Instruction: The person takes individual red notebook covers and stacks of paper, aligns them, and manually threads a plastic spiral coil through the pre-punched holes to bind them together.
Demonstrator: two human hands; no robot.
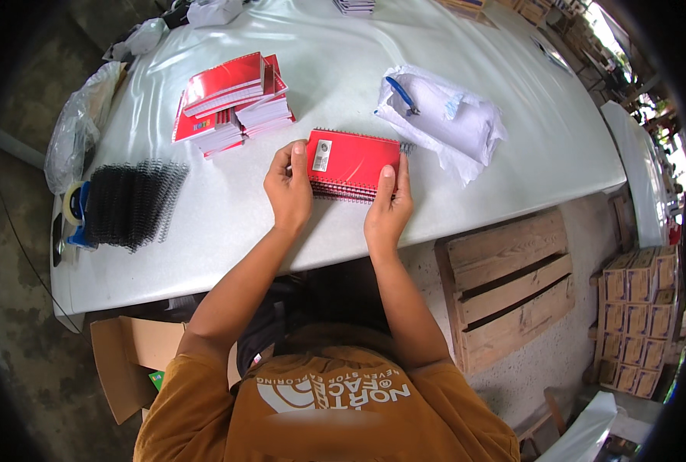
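Note:
A stack of red spiral notebooks [352,160] lies between my hands near the front edge of the table. My left hand [289,181] grips its left end, thumb on top. At the right end my right hand [390,200] is closed on the same stack, with its thumb on the red cover. A small white label shows on the top cover, and black coils run along the stack's edges. Beyond my left hand, more red notebooks [227,85] are piled unevenly. Black spiral coils [131,204] lie bunched at the left.
Blue-handled pliers [401,94] rest in a crumpled white paper tray [474,138]. A blue tape dispenser [79,209] stands beside the coils. Clear plastic bags [73,138] hang at the table's left edge. Below are a wooden pallet [512,262], stacked cartons [635,316] and an open cardboard box [120,362].

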